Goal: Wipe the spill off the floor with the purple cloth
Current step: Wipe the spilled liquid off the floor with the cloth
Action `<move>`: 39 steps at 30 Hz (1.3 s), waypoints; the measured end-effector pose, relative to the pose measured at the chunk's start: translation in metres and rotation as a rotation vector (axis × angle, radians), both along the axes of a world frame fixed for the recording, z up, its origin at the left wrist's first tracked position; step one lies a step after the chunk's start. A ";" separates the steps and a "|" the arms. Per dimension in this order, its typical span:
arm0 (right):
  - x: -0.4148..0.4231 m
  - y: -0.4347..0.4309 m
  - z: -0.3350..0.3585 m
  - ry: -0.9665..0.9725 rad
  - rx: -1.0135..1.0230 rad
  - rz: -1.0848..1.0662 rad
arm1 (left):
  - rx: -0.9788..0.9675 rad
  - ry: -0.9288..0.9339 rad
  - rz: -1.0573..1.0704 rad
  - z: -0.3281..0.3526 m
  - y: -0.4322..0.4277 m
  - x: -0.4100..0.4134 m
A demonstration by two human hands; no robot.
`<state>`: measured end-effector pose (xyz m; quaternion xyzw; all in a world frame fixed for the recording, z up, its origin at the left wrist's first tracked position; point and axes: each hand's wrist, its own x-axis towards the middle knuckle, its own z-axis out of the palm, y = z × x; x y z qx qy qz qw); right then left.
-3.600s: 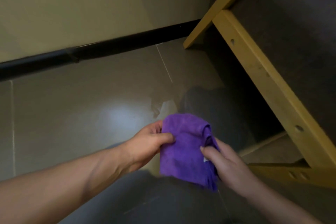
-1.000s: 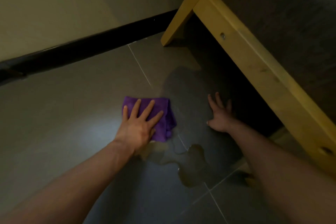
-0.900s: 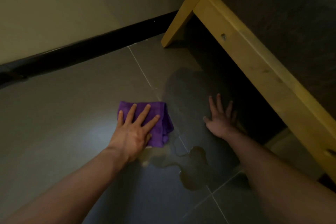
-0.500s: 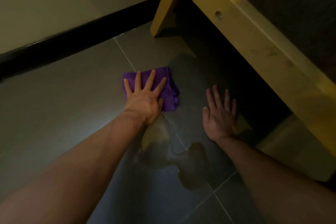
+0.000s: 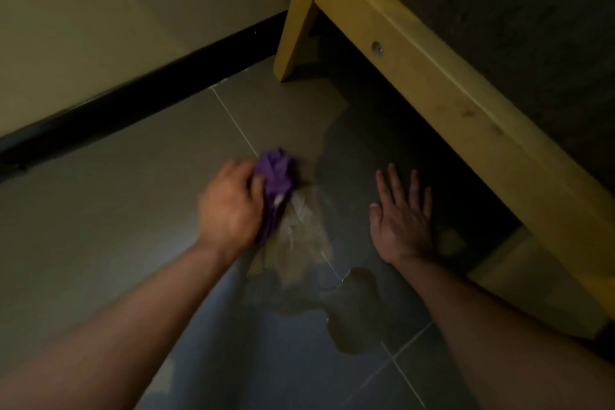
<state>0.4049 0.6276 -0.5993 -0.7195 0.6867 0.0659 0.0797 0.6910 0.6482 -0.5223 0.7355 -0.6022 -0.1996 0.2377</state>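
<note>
The purple cloth [image 5: 277, 176] is bunched up on the grey tiled floor, gripped by my left hand [image 5: 229, 206], which is blurred. The cloth's lower edge touches the upper end of the spill [image 5: 301, 243], a pale wet patch that runs down and right into a darker puddle [image 5: 352, 313]. My right hand [image 5: 401, 220] lies flat on the floor to the right of the spill, fingers spread, holding nothing.
A yellow wooden frame [image 5: 442, 100] runs diagonally along the right, with its leg [image 5: 296, 17] standing on the floor at the top. A black skirting board [image 5: 133, 93] lines the pale wall at the back. Open floor lies to the left.
My left hand has gone from pressing flat on the spread cloth to gripping it bunched up, and it has slid toward the spill. My right hand stays flat on the floor.
</note>
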 end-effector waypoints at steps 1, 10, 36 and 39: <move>0.000 0.000 0.000 -0.004 -0.001 0.003 | 0.006 0.068 0.082 0.000 -0.022 -0.012; -0.026 -0.015 0.028 -0.011 0.288 0.127 | 0.399 -0.366 -0.565 -0.013 -0.013 -0.078; -0.024 -0.007 0.046 -0.010 0.461 -0.008 | 0.360 -0.419 -0.688 -0.021 0.092 0.018; -0.023 -0.006 0.048 -0.011 0.459 -0.005 | 0.292 -0.322 -0.524 -0.008 0.131 0.027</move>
